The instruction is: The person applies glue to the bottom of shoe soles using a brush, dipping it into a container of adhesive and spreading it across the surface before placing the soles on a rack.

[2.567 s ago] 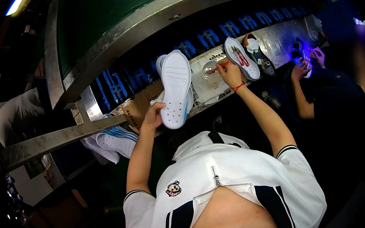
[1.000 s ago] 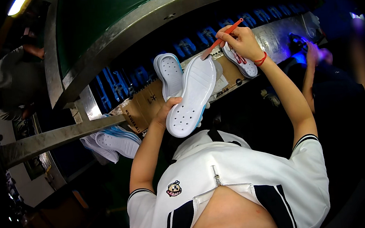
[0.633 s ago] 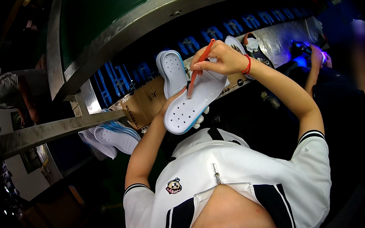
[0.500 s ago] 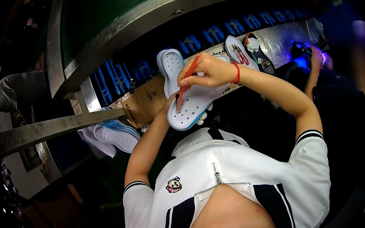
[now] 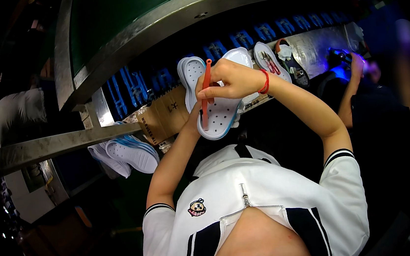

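My right hand (image 5: 230, 80) pinches a red-handled brush (image 5: 207, 73). Its pale tip touches the upper face of a white shoe sole (image 5: 221, 116), near the sole's left edge. Rows of small dark holes dot this face, and a light blue band runs along the side. My left hand (image 5: 195, 118) grips the sole from beneath and is mostly hidden by it. White-covered fingertips show at the sole's right edge. Just beyond, another pair of stacked white soles (image 5: 193, 72) leans on the bench, and a further white sole (image 5: 240, 55) lies behind my right hand.
A white sole bearing red-handled tools (image 5: 269, 62) and a dark sandal (image 5: 293, 65) lie farther right. Blue clamps (image 5: 241, 39) line the back. A cardboard sheet (image 5: 164, 113), a metal rail (image 5: 68, 147) and stacked soles (image 5: 133, 152) are at left. Another person's arm (image 5: 352, 89) works at right.
The held sole has shifted right and slightly up, turning more upright. My right hand has moved a little left relative to it, and the brush now stands steeper, near the sole's left edge.
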Tool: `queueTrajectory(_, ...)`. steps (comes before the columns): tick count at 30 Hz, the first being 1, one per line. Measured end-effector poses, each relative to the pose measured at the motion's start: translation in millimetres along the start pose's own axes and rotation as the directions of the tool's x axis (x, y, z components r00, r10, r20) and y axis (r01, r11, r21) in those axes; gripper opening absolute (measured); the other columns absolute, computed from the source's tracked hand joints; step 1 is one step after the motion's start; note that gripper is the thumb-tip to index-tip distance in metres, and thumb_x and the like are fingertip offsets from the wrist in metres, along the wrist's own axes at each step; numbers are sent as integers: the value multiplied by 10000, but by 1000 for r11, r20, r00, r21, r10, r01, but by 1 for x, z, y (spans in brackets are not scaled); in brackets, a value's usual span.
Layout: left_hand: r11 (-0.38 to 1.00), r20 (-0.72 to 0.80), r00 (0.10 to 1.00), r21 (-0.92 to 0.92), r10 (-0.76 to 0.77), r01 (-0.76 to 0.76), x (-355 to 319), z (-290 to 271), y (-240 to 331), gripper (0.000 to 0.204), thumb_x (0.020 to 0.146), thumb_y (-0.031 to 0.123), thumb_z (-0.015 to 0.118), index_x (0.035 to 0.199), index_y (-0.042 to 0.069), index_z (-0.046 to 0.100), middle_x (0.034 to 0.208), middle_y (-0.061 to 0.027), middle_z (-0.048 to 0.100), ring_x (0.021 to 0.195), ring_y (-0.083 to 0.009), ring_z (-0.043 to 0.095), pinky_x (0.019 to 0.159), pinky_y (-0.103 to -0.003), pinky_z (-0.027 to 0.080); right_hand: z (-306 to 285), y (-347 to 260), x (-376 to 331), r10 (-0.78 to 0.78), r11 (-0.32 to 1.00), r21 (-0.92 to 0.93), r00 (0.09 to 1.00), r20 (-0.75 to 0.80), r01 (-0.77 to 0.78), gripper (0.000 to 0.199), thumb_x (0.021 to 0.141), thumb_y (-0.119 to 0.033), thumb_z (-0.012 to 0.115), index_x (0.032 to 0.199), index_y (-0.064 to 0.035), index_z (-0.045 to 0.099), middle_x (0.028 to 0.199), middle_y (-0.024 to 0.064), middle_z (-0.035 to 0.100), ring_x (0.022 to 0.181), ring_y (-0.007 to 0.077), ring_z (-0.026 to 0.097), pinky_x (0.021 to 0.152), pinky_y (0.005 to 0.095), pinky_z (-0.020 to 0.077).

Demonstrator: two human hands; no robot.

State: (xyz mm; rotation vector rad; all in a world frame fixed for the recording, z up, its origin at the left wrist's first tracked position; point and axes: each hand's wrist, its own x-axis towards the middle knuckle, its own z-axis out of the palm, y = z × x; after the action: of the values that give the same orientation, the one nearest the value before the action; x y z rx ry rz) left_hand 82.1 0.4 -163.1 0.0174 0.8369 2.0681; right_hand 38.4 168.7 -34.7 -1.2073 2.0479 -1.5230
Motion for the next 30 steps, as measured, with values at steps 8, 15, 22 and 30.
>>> queueTrajectory(8,946,-175,953,-169,249,-278,-44,8,19,618,740,38,663,1287,44,375,1194,-130,513,1128,-261,510,984,-403,431,-31,-8,-59,263,950,289,811,-523,-121,201,876,-130,563,871,49,655,697,75,651,609,80,588,528,181,430)
queueTrajectory(15,912,-306,859,161,411,-378,-43,20,15,607,712,-34,657,1263,54,417,1168,-91,529,1121,-222,507,994,-359,399,14,16,-65,265,961,238,719,-642,-141,184,891,-105,547,925,48,643,753,94,663,645,96,595,570,194,450)
queueTrajectory(22,746,-250,730,444,636,-497,-44,12,13,614,728,10,689,1275,61,415,1192,-85,516,1106,-203,509,963,-331,411,-8,33,-80,125,980,-42,770,-625,-193,160,888,-75,541,941,40,640,806,102,663,729,132,628,671,230,488)
queueTrajectory(30,-275,223,518,961,826,24,-45,29,24,645,734,231,721,1300,130,430,1228,-74,517,1118,-218,525,952,-343,426,41,21,-72,276,960,235,646,-712,-152,180,889,-112,543,919,33,647,732,68,669,597,93,585,554,206,460)
